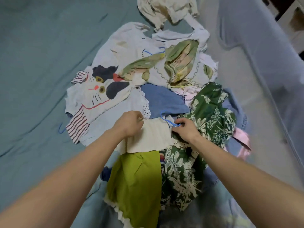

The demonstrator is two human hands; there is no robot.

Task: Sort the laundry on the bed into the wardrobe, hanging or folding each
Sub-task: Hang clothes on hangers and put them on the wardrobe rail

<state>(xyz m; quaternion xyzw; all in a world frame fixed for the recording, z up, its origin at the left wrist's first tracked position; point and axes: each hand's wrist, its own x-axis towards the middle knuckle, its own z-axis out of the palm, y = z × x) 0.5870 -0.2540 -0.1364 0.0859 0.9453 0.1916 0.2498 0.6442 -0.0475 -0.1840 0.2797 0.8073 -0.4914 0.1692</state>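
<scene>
Head view: laundry pile (156,89) was found largely unsorted on bed (32,79), left hand (130,124) fingers pinching cream garment (153,137), right hand (185,129) fingers pinching blue hanger (166,118).

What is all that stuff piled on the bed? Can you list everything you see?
bed sheet: one, teal, under everything
cat T-shirt: one, white with striped sleeves, left of pile
leaf-print garment: one, dark green, right of pile
lime garment: one, green, nearest the camera
cream garment: one, between the hands
blue garment: one, pile's middle
beige garment: one, far end
blue hanger: one, at the right hand
left hand: pinching the cream garment's edge
right hand: gripping the blue hanger
</scene>
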